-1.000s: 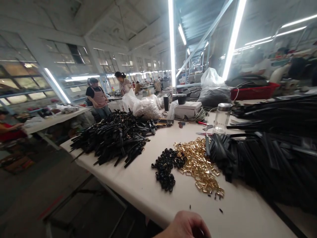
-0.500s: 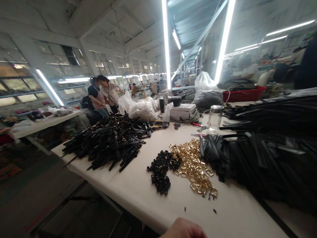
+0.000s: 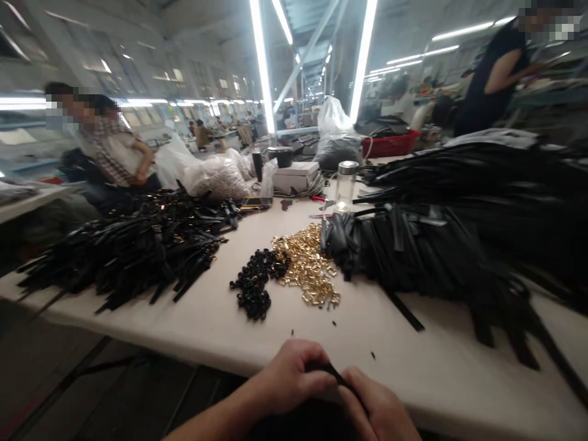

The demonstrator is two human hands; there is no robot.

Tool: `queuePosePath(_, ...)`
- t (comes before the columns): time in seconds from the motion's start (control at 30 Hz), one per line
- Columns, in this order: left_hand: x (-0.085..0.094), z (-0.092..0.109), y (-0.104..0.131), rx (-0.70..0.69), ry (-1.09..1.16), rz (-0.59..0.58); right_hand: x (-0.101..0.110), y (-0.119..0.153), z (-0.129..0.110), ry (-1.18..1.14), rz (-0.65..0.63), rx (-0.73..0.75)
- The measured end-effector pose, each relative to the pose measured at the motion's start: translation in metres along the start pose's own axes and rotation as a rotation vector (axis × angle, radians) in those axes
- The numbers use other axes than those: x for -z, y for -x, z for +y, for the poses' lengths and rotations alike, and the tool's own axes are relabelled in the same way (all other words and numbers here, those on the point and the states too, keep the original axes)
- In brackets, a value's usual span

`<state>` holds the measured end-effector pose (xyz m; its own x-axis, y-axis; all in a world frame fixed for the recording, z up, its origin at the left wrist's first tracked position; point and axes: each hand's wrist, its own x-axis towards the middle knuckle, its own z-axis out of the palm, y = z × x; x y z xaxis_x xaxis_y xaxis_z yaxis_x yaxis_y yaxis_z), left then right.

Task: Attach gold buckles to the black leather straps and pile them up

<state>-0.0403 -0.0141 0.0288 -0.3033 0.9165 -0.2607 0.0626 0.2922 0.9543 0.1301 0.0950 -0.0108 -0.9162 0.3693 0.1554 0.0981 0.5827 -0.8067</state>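
Observation:
At the table's near edge, my left hand [image 3: 298,375] is closed on a black strap [image 3: 334,372]. My right hand [image 3: 374,401] grips the same strap just to the right, its fingers wrapped around it. The strap's lower part is hidden by my hands and the dark area below. Beyond them lies a heap of gold metal buckles [image 3: 312,269], touching a smaller pile of black loops [image 3: 255,282]. Loose black straps [image 3: 395,245] are stacked on the right, while straps with gold fittings [image 3: 133,251] form a big pile on the left.
A glass jar [image 3: 346,187] with a metal lid stands behind the buckles. Farther back are a white box [image 3: 296,176], clear plastic bags [image 3: 215,174] and a red basket [image 3: 390,144]. People stand at the left, and another person [image 3: 493,73] is at the right.
Both hands are now in view together on the strap; before, only part of one hand showed at the bottom edge. The view has turned right, and a person has appeared at the right.

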Motion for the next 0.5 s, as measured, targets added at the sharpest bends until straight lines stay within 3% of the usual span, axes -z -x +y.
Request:
queuePosePath(0.13,0.027,0.009,-0.015,0.007,-0.123,-0.01,0.006,-0.005,-0.005,0.075,0.094,-0.084)
queuePosePath(0.3,0.07,0.016,-0.054,-0.185,-0.315,0.192,0.012,-0.009,-0.008,0.06,0.149,-0.143)
queuePosePath(0.4,0.075,0.016,-0.075,-0.251,-0.503,0.227,0.011,-0.009,0.0,0.021,0.14,-0.143)
queuePosePath(0.5,0.069,0.02,-0.084,-0.276,-0.697,0.208,0.007,-0.006,0.01,0.02,0.124,-0.1)
